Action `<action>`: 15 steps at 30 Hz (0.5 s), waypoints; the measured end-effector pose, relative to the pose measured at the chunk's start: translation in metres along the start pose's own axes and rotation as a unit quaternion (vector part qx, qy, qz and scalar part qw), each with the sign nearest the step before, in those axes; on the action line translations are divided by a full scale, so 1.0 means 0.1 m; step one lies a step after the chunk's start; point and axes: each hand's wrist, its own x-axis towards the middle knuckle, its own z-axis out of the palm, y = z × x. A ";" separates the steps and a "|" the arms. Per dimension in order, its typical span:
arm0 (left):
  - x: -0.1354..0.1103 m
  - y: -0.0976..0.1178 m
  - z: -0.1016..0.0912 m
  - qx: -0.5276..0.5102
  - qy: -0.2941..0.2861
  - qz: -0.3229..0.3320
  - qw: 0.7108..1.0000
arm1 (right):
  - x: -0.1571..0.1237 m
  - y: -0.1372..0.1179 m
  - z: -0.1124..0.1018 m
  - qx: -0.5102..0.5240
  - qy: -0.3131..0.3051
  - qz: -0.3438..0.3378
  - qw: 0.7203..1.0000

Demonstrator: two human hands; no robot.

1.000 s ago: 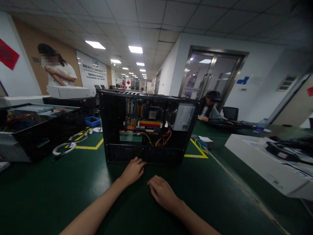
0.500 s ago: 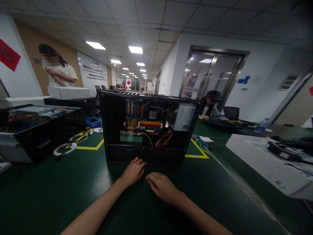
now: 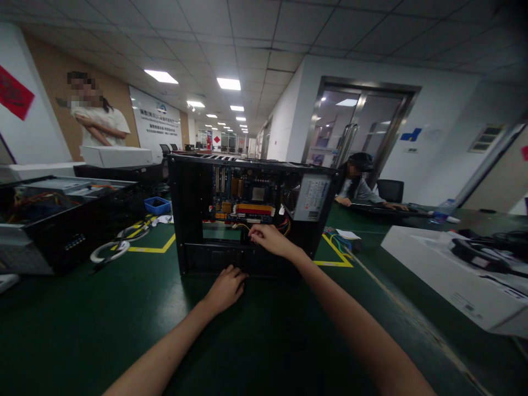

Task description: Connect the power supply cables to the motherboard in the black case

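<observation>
An open black computer case (image 3: pixel 192 220) stands upright on the green table (image 3: pixel 103 319) in front of me. Inside it I see a motherboard (image 3: pixel 243 195), a grey power supply (image 3: pixel 311 198) and a bundle of coloured wires (image 3: pixel 284 225). My left hand (image 3: pixel 225 289) rests on the table with its fingers loosely spread against the case's lower front edge, holding nothing. My right hand (image 3: pixel 268 239) is raised into the case opening. Its fingertips are pinched together at the wires below the motherboard.
Another black case (image 3: pixel 61 220) lies at the left, with white cable coils (image 3: pixel 108 250) and a blue bin (image 3: pixel 157 205) near it. A long white box (image 3: pixel 454 275) lies at the right. A seated person (image 3: pixel 357 184) works at the far right behind the case.
My right hand has lifted off the table and moved forward into the case, reaching the wires. My left hand has stayed at the case's lower edge.
</observation>
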 end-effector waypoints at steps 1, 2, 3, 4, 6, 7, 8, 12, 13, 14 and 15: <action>0.00 0.00 0.00 -0.001 -0.002 -0.001 1.000 | 0.10 0.06 0.01 -0.013 -0.017 0.011 1.000; 0.00 0.00 -0.01 -0.002 -0.004 -0.002 1.000 | 0.19 0.12 0.04 -0.021 -0.043 0.028 0.998; 0.00 0.00 -0.01 -0.002 -0.006 -0.002 1.000 | 0.29 0.19 0.08 -0.020 -0.070 0.053 0.996; 0.00 0.00 -0.01 -0.002 -0.007 -0.003 1.000 | 0.37 0.26 0.12 -0.009 -0.099 0.081 0.992; 0.00 0.00 -0.01 -0.002 -0.007 -0.002 1.000 | 0.52 0.37 0.23 0.012 -0.151 0.140 0.979; 0.00 0.00 -0.01 -0.001 -0.007 -0.001 1.000 | 0.58 0.41 0.27 0.013 -0.172 0.170 0.970; 0.00 0.00 -0.01 -0.001 -0.006 -0.001 1.000 | 0.63 0.44 0.32 0.009 -0.191 0.200 0.961; 0.00 0.00 -0.01 0.001 -0.006 -0.001 1.000 | 0.74 0.44 0.43 -0.021 -0.246 0.271 0.930; 0.00 0.00 -0.01 0.001 -0.004 0.000 1.000 | 0.76 0.42 0.45 -0.032 -0.255 0.274 0.927; 0.00 0.00 -0.01 0.001 -0.002 0.001 1.000 | 0.78 0.41 0.47 -0.047 -0.262 0.272 0.925; 0.00 0.00 -0.01 0.001 0.000 0.002 1.000 | 0.80 0.40 0.50 -0.063 -0.268 0.268 0.923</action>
